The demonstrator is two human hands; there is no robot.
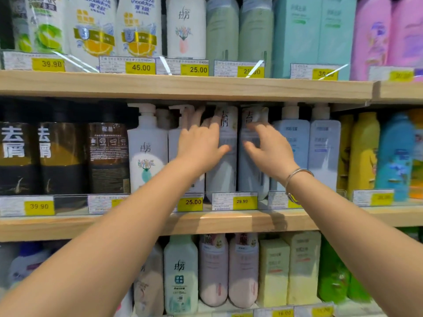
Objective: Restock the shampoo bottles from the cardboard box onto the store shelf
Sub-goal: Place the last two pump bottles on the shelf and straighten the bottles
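Two grey bottles (223,156) stood mid-shelf (206,221), side by side. Looked rigid, smooth, probably heavy (full); best gripped at body, not pump. Left hand (201,143), right hand (269,149) spread open against them; firm hold unclear.

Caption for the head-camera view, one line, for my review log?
Left hand and right hand reach to two grey-white bottles on the middle shelf; motion blur hides the grip.

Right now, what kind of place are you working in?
Most likely a shop's hair-care aisle: wooden shelves packed with shampoo bottles, yellow price tags along each edge.
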